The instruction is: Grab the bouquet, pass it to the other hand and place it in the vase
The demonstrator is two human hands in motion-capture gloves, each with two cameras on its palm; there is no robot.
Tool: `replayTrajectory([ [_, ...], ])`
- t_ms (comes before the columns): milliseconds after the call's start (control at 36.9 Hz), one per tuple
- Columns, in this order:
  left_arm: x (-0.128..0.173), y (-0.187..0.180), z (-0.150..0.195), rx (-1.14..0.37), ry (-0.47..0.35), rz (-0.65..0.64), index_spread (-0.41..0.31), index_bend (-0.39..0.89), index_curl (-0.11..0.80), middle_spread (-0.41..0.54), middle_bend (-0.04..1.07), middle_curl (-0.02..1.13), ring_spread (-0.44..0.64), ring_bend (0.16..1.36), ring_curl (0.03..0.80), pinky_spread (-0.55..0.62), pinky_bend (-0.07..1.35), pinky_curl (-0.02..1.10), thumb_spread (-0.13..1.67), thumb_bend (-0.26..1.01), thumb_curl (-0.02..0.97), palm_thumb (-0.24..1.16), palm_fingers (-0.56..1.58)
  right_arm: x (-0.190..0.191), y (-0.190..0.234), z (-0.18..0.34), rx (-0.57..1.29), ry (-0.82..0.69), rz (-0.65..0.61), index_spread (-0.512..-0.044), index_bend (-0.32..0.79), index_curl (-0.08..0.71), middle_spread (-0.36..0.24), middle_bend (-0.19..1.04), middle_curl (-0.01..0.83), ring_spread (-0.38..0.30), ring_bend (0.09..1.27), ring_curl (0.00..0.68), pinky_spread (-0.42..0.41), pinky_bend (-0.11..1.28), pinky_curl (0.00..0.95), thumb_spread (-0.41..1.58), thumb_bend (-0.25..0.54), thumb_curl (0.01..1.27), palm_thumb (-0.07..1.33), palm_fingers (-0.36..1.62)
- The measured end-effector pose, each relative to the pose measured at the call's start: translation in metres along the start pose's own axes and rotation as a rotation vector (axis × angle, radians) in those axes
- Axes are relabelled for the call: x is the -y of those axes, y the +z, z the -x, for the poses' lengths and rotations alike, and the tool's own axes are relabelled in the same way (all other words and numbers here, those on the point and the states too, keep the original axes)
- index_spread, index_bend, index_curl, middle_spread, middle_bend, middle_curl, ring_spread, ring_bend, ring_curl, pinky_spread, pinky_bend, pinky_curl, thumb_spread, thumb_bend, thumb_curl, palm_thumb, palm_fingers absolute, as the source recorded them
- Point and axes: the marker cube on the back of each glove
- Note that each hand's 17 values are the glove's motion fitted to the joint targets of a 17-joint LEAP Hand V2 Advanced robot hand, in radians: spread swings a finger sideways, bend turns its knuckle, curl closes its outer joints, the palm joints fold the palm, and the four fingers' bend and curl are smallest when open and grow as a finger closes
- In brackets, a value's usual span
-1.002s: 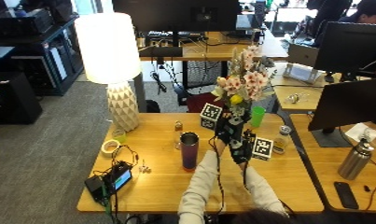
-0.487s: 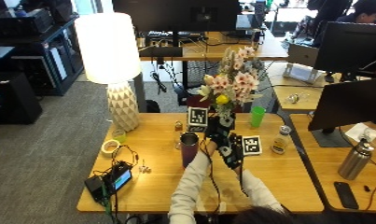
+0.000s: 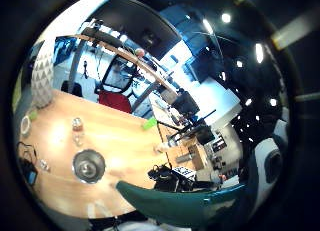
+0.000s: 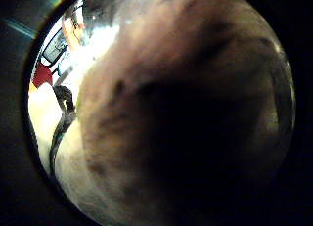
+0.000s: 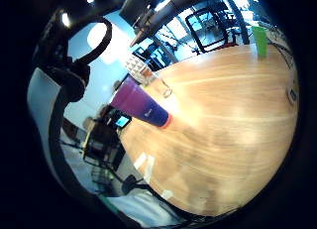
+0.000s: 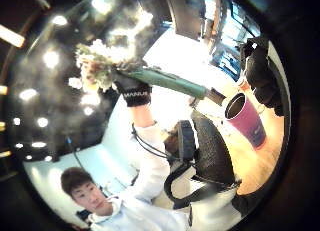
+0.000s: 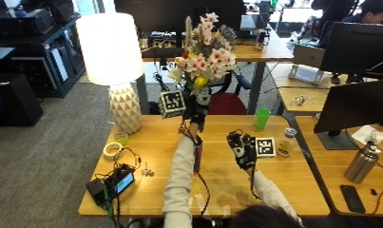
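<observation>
The bouquet (image 7: 204, 52), pink and cream flowers on a green wrapped stem, is held upright high over the table. My left hand (image 7: 195, 111) grips its stem just under the blooms. The right thumb side palm view shows that left hand (image 6: 135, 93) around the green stem (image 6: 170, 81), whose lower end hangs above the mouth of the purple vase (image 6: 245, 118). In the outside view my left forearm hides most of the vase (image 7: 197, 159). My right hand (image 7: 242, 149) hovers to the right of the vase, fingers relaxed, holding nothing.
A white lamp (image 7: 112, 52) stands at the back left of the wooden table (image 7: 292, 190). A green cup (image 7: 261, 118) and a small bottle (image 7: 284, 141) are to the right. A tape roll (image 7: 112, 149) and a black device (image 7: 115, 183) lie at the left.
The bouquet moved left and upward, from both hands together to my left hand alone. My right hand let go of it and dropped back toward the table.
</observation>
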Motion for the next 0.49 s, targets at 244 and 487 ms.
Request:
replayTrajectory([
  [244,0.011,-0.016,0.058,0.031,-0.049,-0.084,-0.379,0.57,0.577,-0.362,0.76,0.56,-0.39,0.82,0.48,-0.43,0.6,0.43,0.29,-0.03,0.713,0.85,1.43,-0.002,-0.009,-0.006,-0.041,-0.045,-0.008,-0.189,0.12,0.414,-0.068,0.49,0.488,-0.143,0.68,0.422,-0.161,0.55,0.388,1.09,-0.02,0.47,0.65,1.16],
  [487,0.0,-0.017,0.13,0.041,-0.152,-0.098,-0.377,0.57,0.585,-0.359,0.77,0.56,-0.39,0.82,0.485,-0.42,0.61,0.43,0.28,-0.03,0.745,0.85,1.42,-0.007,-0.009,-0.01,0.034,0.003,-0.013,-0.178,0.11,0.382,-0.061,0.45,0.481,-0.141,0.65,0.422,-0.194,0.57,0.393,1.11,-0.018,0.45,0.66,1.2],
])
